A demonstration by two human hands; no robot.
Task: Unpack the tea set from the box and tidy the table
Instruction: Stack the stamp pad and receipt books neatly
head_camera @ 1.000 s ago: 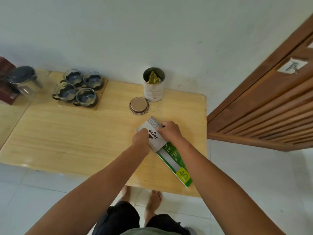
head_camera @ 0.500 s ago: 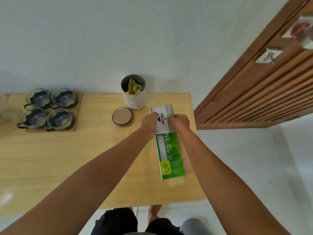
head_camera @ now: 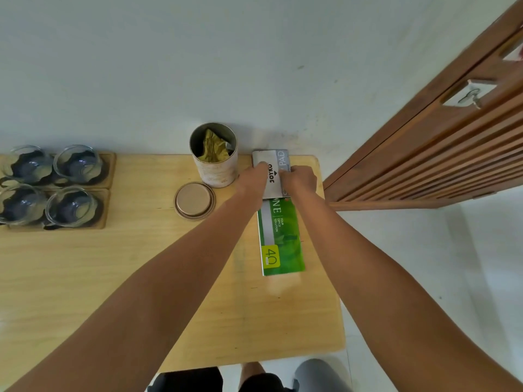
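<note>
Glass cups (head_camera: 51,188) set in fours on wooden trays (head_camera: 109,176) at the table's (head_camera: 85,278) left, round lid (head_camera: 194,200) laid flat, open tin (head_camera: 214,154) holding a crumpled gold bag (head_camera: 212,148), grey pad (head_camera: 271,172) gripped by left hand (head_camera: 253,179) and right hand (head_camera: 301,181) atop a green booklet (head_camera: 281,236) at the far right corner.

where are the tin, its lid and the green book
tin (head_camera: 218,171), head view, on its outer side wall
lid (head_camera: 194,200), head view, middle of its top
green book (head_camera: 283,239), head view, on its cover

Both hands, left (head_camera: 252,176) and right (head_camera: 300,178), press a grey pad (head_camera: 272,171) onto a green booklet (head_camera: 281,236) beside the open tin (head_camera: 215,155).
</note>
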